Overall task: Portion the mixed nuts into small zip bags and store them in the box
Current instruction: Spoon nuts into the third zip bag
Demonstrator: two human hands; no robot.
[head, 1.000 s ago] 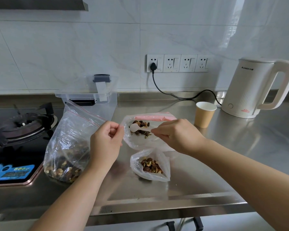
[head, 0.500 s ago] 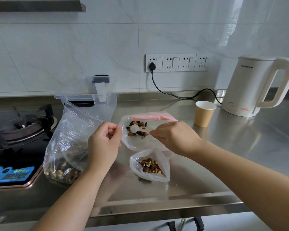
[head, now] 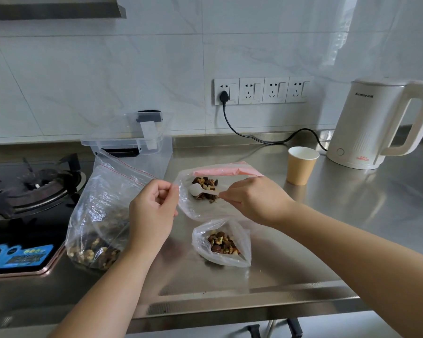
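While my left hand (head: 154,211) pinches the thin, limp small bag (head: 205,206) at its rim, my right hand (head: 252,198) holds the light spoon (head: 200,190) by its handle.

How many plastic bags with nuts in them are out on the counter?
3: the big bag at left by the stove, the small bag held open in the middle, and another small bag lying in front of it.

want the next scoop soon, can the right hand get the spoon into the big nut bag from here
Probably not directly: the left hand sits between the right hand and the big nut bag, and the spoon is inside the small bag.
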